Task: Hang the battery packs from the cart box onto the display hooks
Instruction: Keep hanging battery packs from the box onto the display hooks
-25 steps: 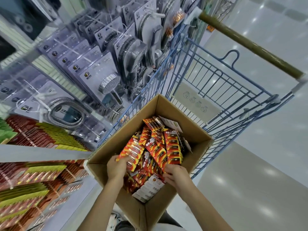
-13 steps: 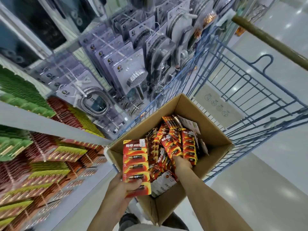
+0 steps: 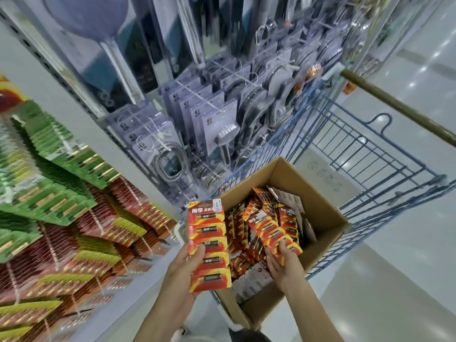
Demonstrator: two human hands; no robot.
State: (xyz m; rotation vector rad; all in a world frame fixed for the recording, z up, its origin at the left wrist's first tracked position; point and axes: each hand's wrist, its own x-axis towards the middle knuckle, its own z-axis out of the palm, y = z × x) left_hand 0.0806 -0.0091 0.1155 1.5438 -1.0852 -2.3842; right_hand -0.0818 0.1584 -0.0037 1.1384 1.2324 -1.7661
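My left hand (image 3: 183, 265) grips a long red battery strip (image 3: 208, 245) upright, lower centre of frame, just left of the cardboard box (image 3: 328, 218) in the blue cart (image 3: 385, 154). Right hand (image 3: 283, 264) pinches another pack (image 3: 269, 229) w/ its end still among the packs inside the box. Display hooks (image 3: 61, 206) w/ green & red packs fill the left side.

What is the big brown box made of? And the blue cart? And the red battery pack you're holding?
The box looks like plain brown cardboard, matte, with a folded flap edge. The cart seems to be metal wire, painted or coated blue, judging by its thin bars. The battery pack in the left hand looks like glossy printed card, probably with clear plastic over the batteries.
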